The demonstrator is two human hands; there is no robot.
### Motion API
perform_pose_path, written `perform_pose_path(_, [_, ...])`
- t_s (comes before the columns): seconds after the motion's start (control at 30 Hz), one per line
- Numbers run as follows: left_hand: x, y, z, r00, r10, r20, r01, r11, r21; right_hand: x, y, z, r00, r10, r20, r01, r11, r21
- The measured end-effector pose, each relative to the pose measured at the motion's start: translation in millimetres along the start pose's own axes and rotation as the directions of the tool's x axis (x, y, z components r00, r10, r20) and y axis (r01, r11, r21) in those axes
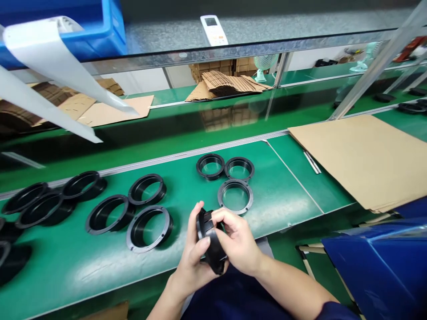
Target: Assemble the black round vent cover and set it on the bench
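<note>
You're pinching a blk ring w/ L grip & R grip; 3 others are lying beyond both on surface.

There are eleven black rings on the near bench, one held ring, one remote, two fans.

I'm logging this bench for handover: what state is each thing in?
Held black part: tilted, gripped
Left hand: gripping it
Right hand: gripping it
Black rings: set down, unheld
Blue bin: open-topped
White strips: hanging down
Remote: face up, display unreadable
Fan: standing, running unclear
Cardboard sheets: flat
</note>
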State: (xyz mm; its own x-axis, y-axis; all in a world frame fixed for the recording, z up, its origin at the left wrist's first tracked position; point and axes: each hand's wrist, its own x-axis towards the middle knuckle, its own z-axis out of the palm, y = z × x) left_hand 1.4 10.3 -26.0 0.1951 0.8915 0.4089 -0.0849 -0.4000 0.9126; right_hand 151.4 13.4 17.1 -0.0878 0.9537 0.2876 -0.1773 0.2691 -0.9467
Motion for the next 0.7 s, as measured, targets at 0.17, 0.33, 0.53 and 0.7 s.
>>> perform_pose_path(0.17, [6.9, 8.4, -2.3, 0.996, 0.001, 0.093, 0.012, 0.991, -0.137, -1.7, -7.6, -14.3, 0.999, -0.022, 0.047, 0.031, 0.98, -0.199])
perform_pose_path(0.33, [4.1, 22.7, -1.8, 0.903, -0.387, 0.186, 0.415, 0.673, -0.613, -0.2, -2.7, -31.1, 0.986, -0.085, -0.141, 0.039, 0.953, -0.3])
perform_pose_path(0.53, [12.9, 34.3, -4.3, 0.782, -0.48, 0.397, 0.58, 0.327, -0.746, 0.6, 2.7, -28.7, 0.995, 0.08, -0.062, -0.089, 0.983, -0.16])
perform_pose_path(0.7, [15.3, 31.4, -8.0, 0.736, -0.52, 0.434, 0.603, 0.212, -0.769, 0.2, 4.2, -25.9, 0.991, 0.127, -0.032, -0.13, 0.984, -0.123])
